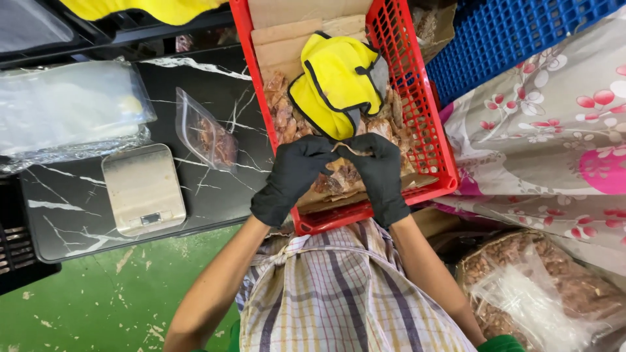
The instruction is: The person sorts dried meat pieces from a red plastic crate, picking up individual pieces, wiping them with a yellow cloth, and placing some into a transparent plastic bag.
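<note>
Both of my hands wear black gloves and meet over a red plastic crate [430,140] lined with cardboard. My left hand [293,173] and my right hand [380,171] pinch one thin brownish dried piece [349,149] between their fingertips. More brown dried pieces [339,177] lie heaped in the crate just under the hands. A yellow cloth with black trim [336,81] rests on the heap farther back.
A small steel scale [142,189] sits on a black marbled tabletop [78,218], beside a clear pouch holding dried pieces [207,133] and a stack of clear bags [68,107]. A blue crate [502,39], flowered cloth [554,130] and a big bag of dried pieces [541,293] lie right.
</note>
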